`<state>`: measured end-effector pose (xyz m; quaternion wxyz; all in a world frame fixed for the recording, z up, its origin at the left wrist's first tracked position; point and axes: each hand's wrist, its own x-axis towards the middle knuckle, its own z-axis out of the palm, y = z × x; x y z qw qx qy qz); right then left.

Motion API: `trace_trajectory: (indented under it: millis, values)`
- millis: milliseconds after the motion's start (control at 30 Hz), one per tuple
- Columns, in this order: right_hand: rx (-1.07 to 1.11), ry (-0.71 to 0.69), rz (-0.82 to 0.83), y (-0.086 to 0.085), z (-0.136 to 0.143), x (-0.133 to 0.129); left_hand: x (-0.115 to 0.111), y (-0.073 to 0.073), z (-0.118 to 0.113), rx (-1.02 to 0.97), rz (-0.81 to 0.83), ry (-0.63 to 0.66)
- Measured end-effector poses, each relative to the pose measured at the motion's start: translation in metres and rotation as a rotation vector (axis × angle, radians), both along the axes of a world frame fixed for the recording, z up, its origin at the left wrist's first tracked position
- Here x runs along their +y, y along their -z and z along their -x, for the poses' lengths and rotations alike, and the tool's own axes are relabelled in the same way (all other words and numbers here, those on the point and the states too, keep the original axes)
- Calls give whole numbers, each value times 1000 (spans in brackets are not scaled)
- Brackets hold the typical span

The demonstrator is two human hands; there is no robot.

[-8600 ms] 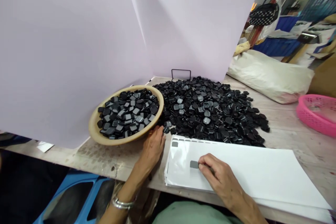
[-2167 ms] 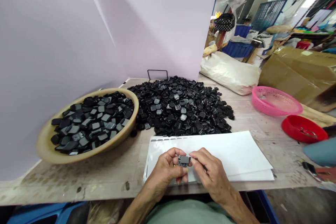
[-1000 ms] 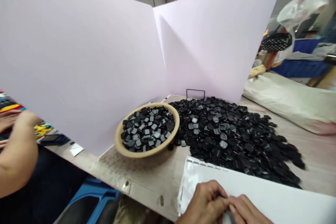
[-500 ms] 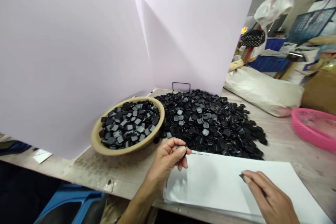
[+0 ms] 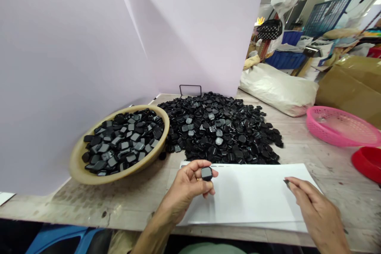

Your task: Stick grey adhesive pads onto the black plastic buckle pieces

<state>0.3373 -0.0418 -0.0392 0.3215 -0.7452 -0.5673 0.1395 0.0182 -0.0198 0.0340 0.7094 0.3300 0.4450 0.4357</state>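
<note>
Between thumb and fingers, my left hand [image 5: 186,188] holds a small black square piece [image 5: 206,173] with rounded corners, its flat grey face turned up toward me. My right hand [image 5: 320,210] pinches a small dark pointed tool [image 5: 287,183], perhaps a blade; the fingers cover most of it. Both hands are above white paper sheets [image 5: 247,194] at the table's front edge. Just beyond the paper spreads a large heap of black pieces [image 5: 220,131]. To the left, a tan basin [image 5: 77,168] is full of similar black pieces [image 5: 125,143].
White boards [image 5: 74,67] wall off the left and back. A thin black wire frame [image 5: 190,86] stands behind the heap. At right are a pink basket [image 5: 330,135], a red bowl [image 5: 367,170], a white sack [image 5: 279,87] and a cardboard box [image 5: 351,87]. A blue chair [image 5: 56,238] is below left.
My view has swung to the right, bringing the red bowl into sight. The black piece in my left hand has been turned so its flat face shows. My right hand still pinches the pointed tool.
</note>
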Motion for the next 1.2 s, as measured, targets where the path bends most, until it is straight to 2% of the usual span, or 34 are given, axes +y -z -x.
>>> trace_trajectory:
  millis: [100, 167, 233, 400, 533, 867, 1033, 1200]
  values:
    - [97, -21, 32, 3, 1, 2, 0, -1, -1, -27, 5, 13]
    - [177, -80, 38, 0, 12, 2, 0, 1, -1, -47, -7, 36]
    - [232, -173, 32, -11, 31, 2, -2, 4, -3, -49, -21, 65]
    - [259, -521, -13, -51, 92, 1, -9, 15, -12, -42, -27, 149]
    - [149, -648, -93, -64, 118, 4, -13, 20, -18, -34, -25, 178]
    - [-4, -675, -162, -55, 125, 2, -13, 25, -22, -1, -52, 179]
    - [73, -687, -117, -56, 125, 1, -15, 24, -24, 17, -68, 212]
    - [183, -689, -49, -54, 126, 0, -19, 28, -27, 198, -178, 201]
